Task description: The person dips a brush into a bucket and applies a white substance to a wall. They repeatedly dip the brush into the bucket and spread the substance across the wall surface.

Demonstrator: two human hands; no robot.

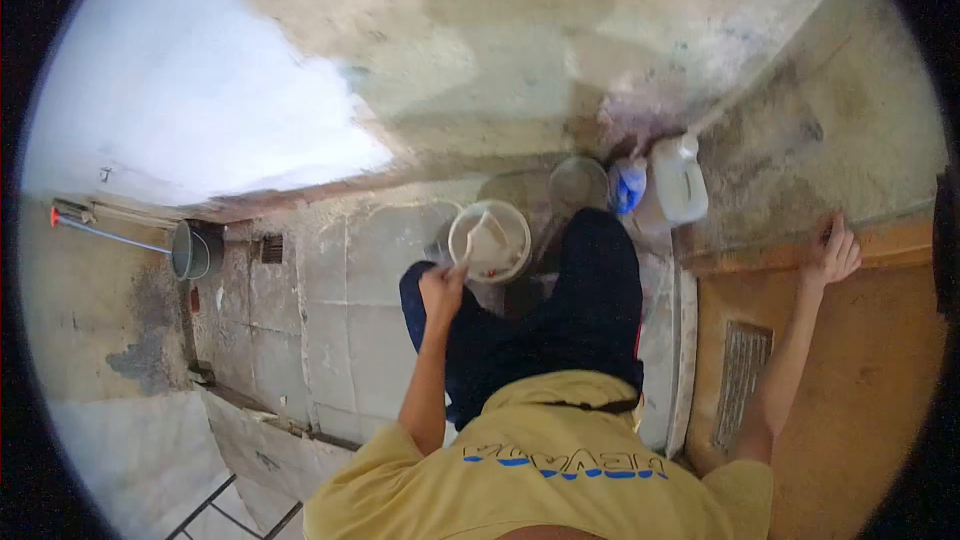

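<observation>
Head view, only view. Left hand (441, 292): fingers closed in a narrow grip around the near end of a pale, slender tool (470, 248); type of tool uncertain. Right hand (838, 254): raised well out to the right, fingers partly bent, against the orange-brown ledge (895, 252) beside the wall; no held object made out.

Position: white, round plastic bucket (455, 240) on the grey floor, ahead of the body, between the dark-trousered knees. It lies just ahead of the left hand and slightly to its right. Left hand is clearly the nearer; right hand well apart. Tool's long axis runs forward and a little right from the fist, over the near-left rim into the bucket's mouth.

Surroundings: a translucent round container (578, 185), a blue-and-white bottle (629, 186) and a white plastic jug with moulded handle (682, 185) stand along the wall, right of the bucket. Dark grey bucket (184, 250) far left.

Writing: yellow shirt (570, 425) bears upside-down outlined letters, apparently "NEVADA", partly blue. Bottle label: illegible. Jug: no readable brand.
</observation>
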